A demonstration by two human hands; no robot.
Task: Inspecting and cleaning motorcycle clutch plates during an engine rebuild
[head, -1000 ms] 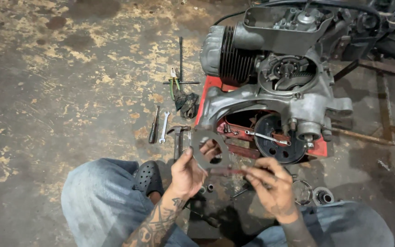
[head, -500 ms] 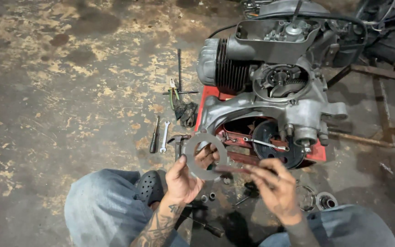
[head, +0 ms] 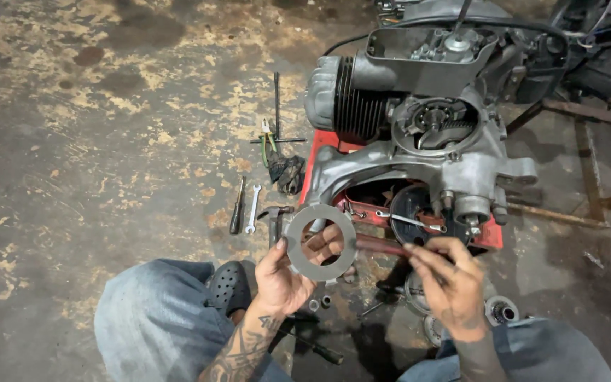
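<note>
The left hand [head: 281,279] pinches a flat metal ring [head: 319,242] by its rim; the right hand [head: 447,279] grips a dark rod [head: 380,247] touching the ring, below the engine [head: 419,134].

Engine [head: 419,141] sits on red stand [head: 327,145]. Left of it on stained floor [head: 72,141]: screwdriver [head: 237,206], wrench [head: 252,210], pliers [head: 268,138], dark rag [head: 289,173]. Small bearing [head: 501,310] lower right.

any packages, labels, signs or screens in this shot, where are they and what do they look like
None in view: no package, label, sign or screen. Only bare metal parts and tools on the stained floor: the grey engine on its red stand, a flat grey ring in the left hand, a dark red-handled tool in the right hand.
</note>
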